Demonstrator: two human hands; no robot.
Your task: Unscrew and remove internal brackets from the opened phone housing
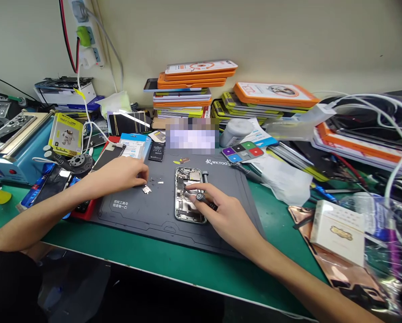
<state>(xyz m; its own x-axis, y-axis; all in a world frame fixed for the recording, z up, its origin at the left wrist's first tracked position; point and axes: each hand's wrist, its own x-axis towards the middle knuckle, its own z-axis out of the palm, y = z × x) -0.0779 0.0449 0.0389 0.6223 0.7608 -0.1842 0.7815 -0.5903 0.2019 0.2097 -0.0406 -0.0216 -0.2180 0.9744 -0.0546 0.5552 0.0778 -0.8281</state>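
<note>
An opened smartphone [189, 179] lies on the dark work mat [147, 220], its inner boards and metal parts exposed. Over its right side, my right hand [226, 211] is closed round a dark-handled screwdriver [205, 200], with the forefinger stretched across the phone. The tool's tip cannot be made out. To the left, my left hand [128, 174] is low over the mat with its fingers pinched together. Whatever they hold, if anything, is too small to name. Just below those fingertips lie a small silvery metal piece [147, 190] and several tiny parts.
A black phone battery [156, 152] lies at the mat's back edge. Behind stand stacked orange boxes [194, 83] and a grey-white canister [236, 131]. On the right are a white box [338, 231] and looping white cables [389, 101]. A blue machine [22, 157] stands left.
</note>
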